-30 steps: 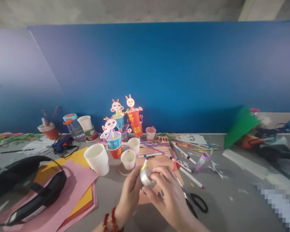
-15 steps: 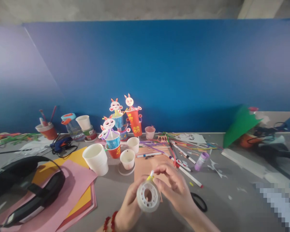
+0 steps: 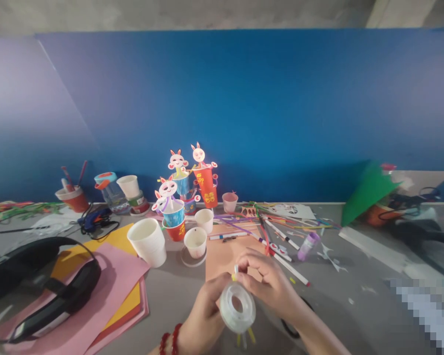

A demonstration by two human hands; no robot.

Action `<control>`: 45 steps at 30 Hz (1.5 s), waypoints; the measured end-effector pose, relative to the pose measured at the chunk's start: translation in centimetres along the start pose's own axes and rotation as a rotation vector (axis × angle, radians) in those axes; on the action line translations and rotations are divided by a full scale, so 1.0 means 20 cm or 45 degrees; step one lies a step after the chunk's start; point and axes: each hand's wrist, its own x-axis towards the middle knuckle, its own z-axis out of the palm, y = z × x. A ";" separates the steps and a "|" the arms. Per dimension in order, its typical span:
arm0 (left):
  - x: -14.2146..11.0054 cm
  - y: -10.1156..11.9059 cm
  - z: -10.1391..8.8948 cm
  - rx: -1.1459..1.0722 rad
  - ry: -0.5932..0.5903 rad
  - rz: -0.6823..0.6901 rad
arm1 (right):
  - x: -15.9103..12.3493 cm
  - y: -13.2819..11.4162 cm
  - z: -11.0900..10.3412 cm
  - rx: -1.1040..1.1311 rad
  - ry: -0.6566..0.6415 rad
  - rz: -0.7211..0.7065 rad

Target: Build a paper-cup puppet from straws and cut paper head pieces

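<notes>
A clear roll of tape (image 3: 238,308) hangs at the front of my left hand (image 3: 209,303), which is closed round its left side. A red bead bracelet (image 3: 175,339) circles the left wrist. My right hand (image 3: 266,283) is closed, thumb and forefinger pinching beside a small white-and-yellow strip (image 3: 234,276) just above the roll. Yellow and whitish ends (image 3: 252,336) show below the roll; whether they belong to the same strip is hidden. Under and beyond the hands lies an orange-brown paper sheet (image 3: 222,256).
White paper cups (image 3: 147,242) and decorated cups with rabbit faces (image 3: 173,215) stand to the left. Headphones (image 3: 89,283) lie on coloured paper (image 3: 122,276). Markers (image 3: 290,268), a purple glue stick (image 3: 308,245) and paper scraps lie right. Black scissor handles (image 3: 290,328) are partly behind my right arm.
Both hands and the tape roll have shifted slightly right and down. The roll has turned, and yellow ends now show below it. My right fingers have curled in closer to the strip.
</notes>
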 end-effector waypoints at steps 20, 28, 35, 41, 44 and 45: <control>-0.04 -0.09 0.07 -0.507 0.038 -0.684 | -0.08 -0.09 -0.03 -0.525 -0.264 -0.045; -0.18 0.06 -0.11 0.692 -0.113 -0.326 | -0.14 0.04 -0.11 -0.228 -0.462 0.109; -0.18 0.04 -0.20 0.946 -0.193 0.118 | -0.12 0.08 -0.05 -0.253 -0.600 -0.020; -0.24 0.04 -0.25 1.098 -0.388 0.201 | -0.14 0.06 -0.03 -0.255 -0.723 -0.065; -0.27 0.04 -0.28 1.183 -0.435 0.329 | -0.16 0.05 -0.03 -0.351 -0.723 -0.098; -0.27 0.04 -0.29 1.204 -0.445 0.368 | -0.17 0.05 -0.02 -0.388 -0.724 -0.111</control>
